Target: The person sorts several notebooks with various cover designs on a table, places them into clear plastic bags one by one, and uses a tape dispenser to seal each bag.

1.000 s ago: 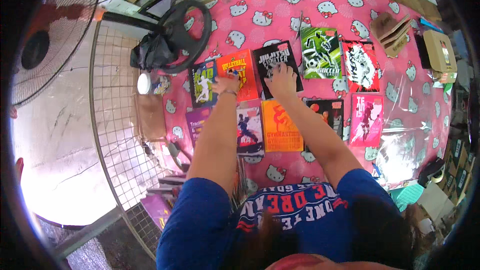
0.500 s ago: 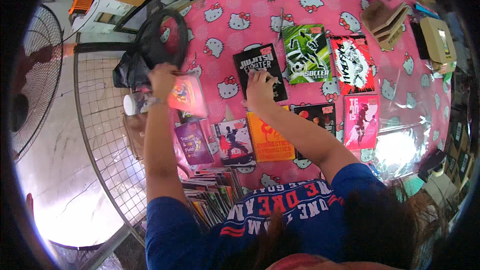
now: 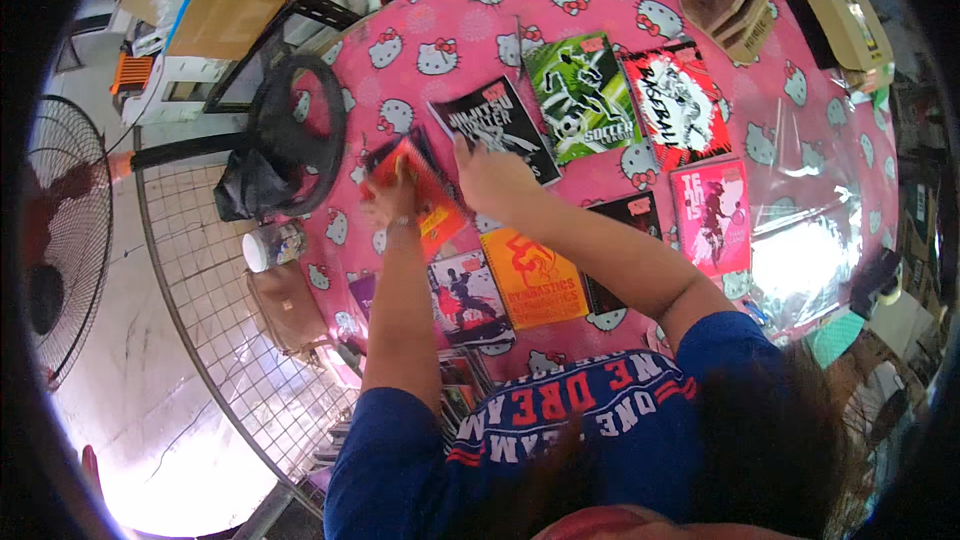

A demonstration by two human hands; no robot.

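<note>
My left hand (image 3: 393, 202) is on a red-and-orange notebook (image 3: 437, 223), its fingers bent over the cover; a dark edge shows along the notebook's top. Just to the right, my right hand (image 3: 493, 180) grips the lower left part of a black spiral notebook (image 3: 510, 125) with white lettering, which lies tilted and slightly curved. How its fingers sit under the edge is hidden. Beside that are a green soccer notebook (image 3: 583, 95) and a red-and-white baseball notebook (image 3: 680, 100). Nearer me lie a white one with a dark figure (image 3: 470, 297), an orange one (image 3: 535, 280) and a pink one (image 3: 711, 218).
A pink patterned cloth (image 3: 400, 70) covers the table. A black ring-shaped object (image 3: 335, 145) and a white-lidded jar (image 3: 258, 250) stand left, near a wire grid (image 3: 200, 310) and a fan (image 3: 70, 240). Clear plastic (image 3: 800, 270) and a cardboard box (image 3: 848, 30) are right.
My left hand has brought the red-and-orange notebook right and down beside the black one. The black notebook has turned slightly under my right hand. The whole view has shifted and tilted.
</note>
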